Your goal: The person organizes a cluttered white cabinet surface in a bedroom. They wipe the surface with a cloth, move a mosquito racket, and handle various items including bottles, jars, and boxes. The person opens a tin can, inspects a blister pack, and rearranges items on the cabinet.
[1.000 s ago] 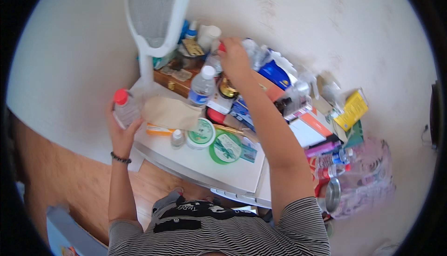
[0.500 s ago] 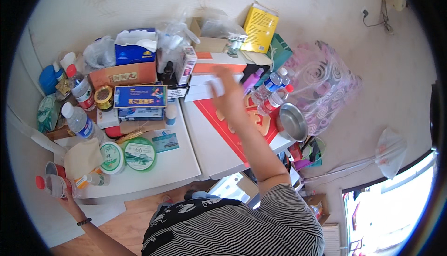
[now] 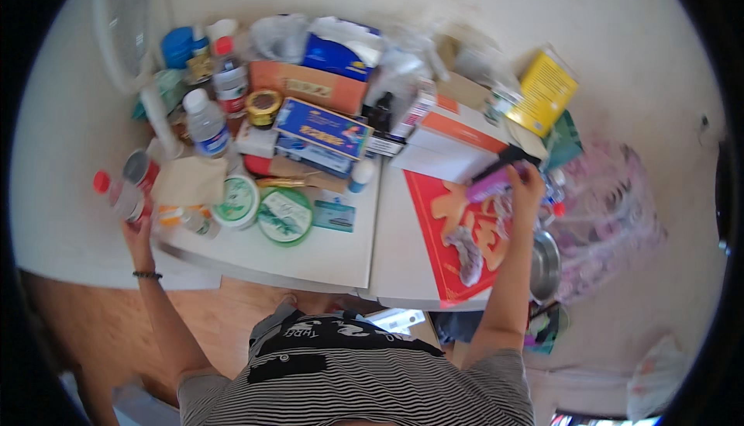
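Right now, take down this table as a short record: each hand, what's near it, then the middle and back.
Left hand: holding a clear bottle with a red cap, tilted
Near left hand: beige cloth
Right hand: at a purple item; whether it grips is unclear
Near right hand: metal bowl, red sheet with pale orange shapes
Middle: green round tub, blue card
Back: yellow box, blue pack
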Available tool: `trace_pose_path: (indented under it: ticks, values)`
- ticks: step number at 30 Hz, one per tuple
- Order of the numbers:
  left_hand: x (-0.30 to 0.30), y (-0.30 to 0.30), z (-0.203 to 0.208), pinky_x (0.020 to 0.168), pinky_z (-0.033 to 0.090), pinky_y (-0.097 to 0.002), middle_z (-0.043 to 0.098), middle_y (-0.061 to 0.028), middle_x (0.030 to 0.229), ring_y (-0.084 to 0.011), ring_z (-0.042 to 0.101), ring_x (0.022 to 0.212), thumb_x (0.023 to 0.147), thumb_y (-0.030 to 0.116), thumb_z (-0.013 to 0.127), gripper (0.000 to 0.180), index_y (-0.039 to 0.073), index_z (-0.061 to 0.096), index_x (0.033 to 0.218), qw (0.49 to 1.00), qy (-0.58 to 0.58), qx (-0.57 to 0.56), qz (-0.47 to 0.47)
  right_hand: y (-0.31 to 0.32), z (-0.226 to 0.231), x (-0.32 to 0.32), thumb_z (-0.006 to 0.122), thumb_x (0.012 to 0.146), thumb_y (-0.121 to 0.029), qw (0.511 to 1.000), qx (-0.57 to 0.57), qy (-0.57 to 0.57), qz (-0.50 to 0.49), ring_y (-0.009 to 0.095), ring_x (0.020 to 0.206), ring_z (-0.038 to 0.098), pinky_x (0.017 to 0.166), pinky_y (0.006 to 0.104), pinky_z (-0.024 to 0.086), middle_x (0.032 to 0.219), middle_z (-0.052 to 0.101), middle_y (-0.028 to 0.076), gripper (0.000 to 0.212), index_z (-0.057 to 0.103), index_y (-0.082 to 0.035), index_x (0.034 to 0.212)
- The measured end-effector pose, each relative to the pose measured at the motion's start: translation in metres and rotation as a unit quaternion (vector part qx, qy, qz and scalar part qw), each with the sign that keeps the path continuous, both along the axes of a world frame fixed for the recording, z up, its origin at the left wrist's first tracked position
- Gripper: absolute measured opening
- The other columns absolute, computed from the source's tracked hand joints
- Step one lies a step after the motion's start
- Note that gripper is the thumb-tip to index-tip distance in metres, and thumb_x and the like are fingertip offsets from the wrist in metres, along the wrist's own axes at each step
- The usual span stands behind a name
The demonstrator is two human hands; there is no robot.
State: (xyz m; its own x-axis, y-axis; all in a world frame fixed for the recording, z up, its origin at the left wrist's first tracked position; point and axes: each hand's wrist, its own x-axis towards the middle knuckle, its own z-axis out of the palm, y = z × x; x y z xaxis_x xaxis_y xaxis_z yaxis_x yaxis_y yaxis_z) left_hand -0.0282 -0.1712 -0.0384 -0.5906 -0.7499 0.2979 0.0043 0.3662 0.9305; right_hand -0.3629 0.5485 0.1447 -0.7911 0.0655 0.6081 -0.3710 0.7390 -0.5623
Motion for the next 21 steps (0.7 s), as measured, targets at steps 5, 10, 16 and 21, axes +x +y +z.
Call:
trace_pose_path:
  ticks: [5,10,16,21]
  values:
    - [-0.001,0.035,0.031,0.099,0.041,-0.0302,0.051,-0.0079,0.131,-0.0166,0.05,0.117,0.087,0.008,0.066,0.053,0.002,0.041,0.134,0.997,0.065,0.031,-0.006,-0.055,0.085,0.06,0.067,0.085,-0.002,0.974,-0.14,-0.062,0.166,0.009,0.081,0.06,0.07,0.0231,0.049,0.092,0.067,0.004,0.015,0.065,-0.001,0.1]
    - [-0.024,0.055,0.064,0.098,0.044,-0.0326,0.057,-0.0084,0.123,-0.0184,0.056,0.112,0.082,0.012,0.073,0.061,0.003,0.04,0.133,0.993,0.077,0.086,-0.03,-0.14,0.129,0.103,0.074,0.081,-0.013,0.899,-0.217,-0.046,0.377,0.018,0.087,0.064,0.08,0.0285,0.05,0.097,0.067,0.012,0.028,0.064,0.004,0.1]
    - [-0.024,0.028,0.068,0.096,0.046,-0.0338,0.059,-0.0083,0.121,-0.019,0.056,0.111,0.074,0.013,0.081,0.066,0.005,0.045,0.128,0.99,-0.012,0.128,-0.061,-0.224,0.116,0.123,0.077,0.077,-0.01,0.838,-0.215,-0.105,0.49,0.02,0.092,0.063,0.084,0.031,0.05,0.1,0.066,0.013,0.03,0.065,0.005,0.1]
    - [-0.036,0.004,0.066,0.096,0.046,-0.0343,0.059,-0.0077,0.12,-0.0199,0.057,0.11,0.071,0.017,0.084,0.067,0.005,0.047,0.126,0.99,-0.028,0.114,-0.081,-0.265,0.102,0.127,0.077,0.077,-0.003,0.821,-0.18,-0.138,0.524,0.018,0.093,0.062,0.084,0.0293,0.049,0.1,0.065,0.01,0.029,0.065,0.002,0.102]
